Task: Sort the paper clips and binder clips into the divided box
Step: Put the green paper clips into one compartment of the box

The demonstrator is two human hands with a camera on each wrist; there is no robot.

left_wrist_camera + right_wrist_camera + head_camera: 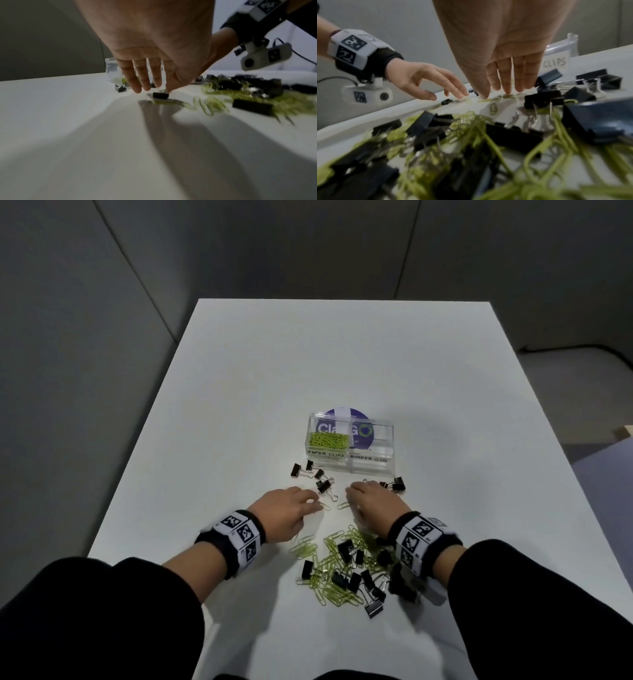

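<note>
The clear divided box [371, 465] stands mid-table. Its left part, labelled PAPER CLIPS, holds green paper clips [329, 438]; the right part, labelled BINDER CLIPS, looks empty. A mixed pile of green paper clips and black binder clips [349, 571] lies near me. My left hand [305, 503] reaches down with straight fingers [137, 81] to the table beside a loose paper clip [323, 506] and a black binder clip [161, 95]. My right hand [356, 498] has straight fingers [506, 83] touching a green paper clip [507, 96]. Neither hand holds anything.
Several black binder clips [313, 474] lie left of the box front, and a few more [394, 484] lie by its right front corner. A purple round label [346, 414] shows behind the box. The white table [239, 405] ends at grey walls.
</note>
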